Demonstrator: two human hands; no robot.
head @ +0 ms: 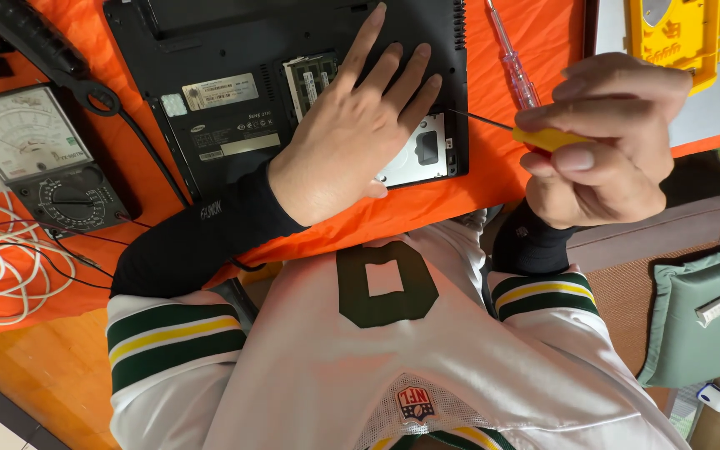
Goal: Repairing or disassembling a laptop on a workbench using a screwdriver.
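A black laptop (235, 75) lies bottom-up on the orange table cover (535, 50), its memory slot and silver drive bay (422, 150) exposed. My left hand (347, 133) rests flat on the laptop's underside, fingers spread over the open compartments. My right hand (606, 137) holds a yellow-handled screwdriver (543, 136) just off the laptop's right edge; its thin dark shaft points left toward the drive bay corner.
An analog multimeter (35, 158) with black probe leads sits at left, above a coil of white cable (2, 267). A clear-handled tester screwdriver (514, 67) lies right of the laptop. A yellow tool case (677, 37) is at top right. A green cushion (693, 325) lies on the floor.
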